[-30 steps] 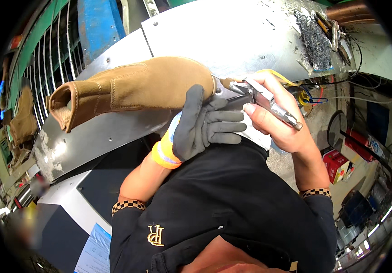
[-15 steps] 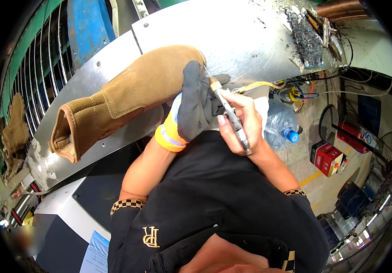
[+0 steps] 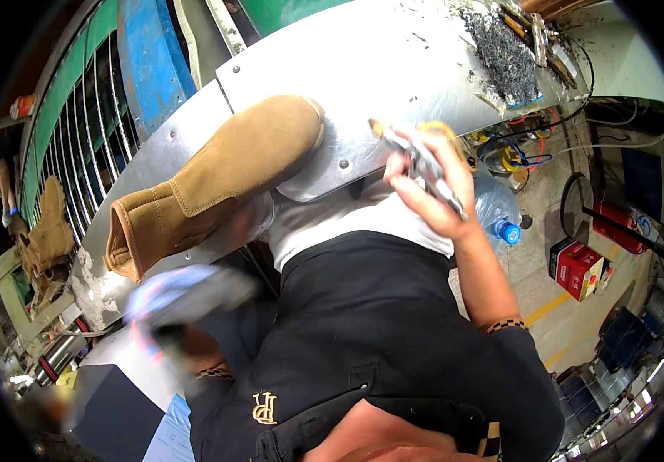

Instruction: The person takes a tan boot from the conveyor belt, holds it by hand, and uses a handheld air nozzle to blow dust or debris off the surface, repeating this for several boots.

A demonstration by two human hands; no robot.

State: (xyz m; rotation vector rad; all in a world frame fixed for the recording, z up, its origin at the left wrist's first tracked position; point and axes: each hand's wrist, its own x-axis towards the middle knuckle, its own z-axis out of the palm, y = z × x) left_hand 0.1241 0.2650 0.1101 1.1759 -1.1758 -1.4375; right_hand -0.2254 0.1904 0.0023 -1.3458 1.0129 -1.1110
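Observation:
A tan suede boot (image 3: 224, 165) lies on the metal bench, its toe to the right and its open shaft at the lower left. Neither hand touches it. My right hand (image 3: 439, 185), bare, is closed around a slim awl-like tool (image 3: 424, 169) with a tan collar and a stained silver handle. That hand is over the bench's front edge, right of the toe, and the tool is slightly blurred. My left hand (image 3: 185, 296), in a dark glove, is below the boot's shaft. Motion smears its fingers, so their pose cannot be made out.
On the bench (image 3: 378, 69), a dark, crusted patch (image 3: 501, 58) lies at the far right beside stained tools. A large clear water bottle (image 3: 493, 204) stands below the right edge. Behind the bench rises a wire rack (image 3: 89, 123). More boots (image 3: 51, 227) hang at the far left.
My left hand has left the boot's toe and swung down and left. My right hand has drawn the tool away from the toe, to the right. The boot now rests without a hand on it.

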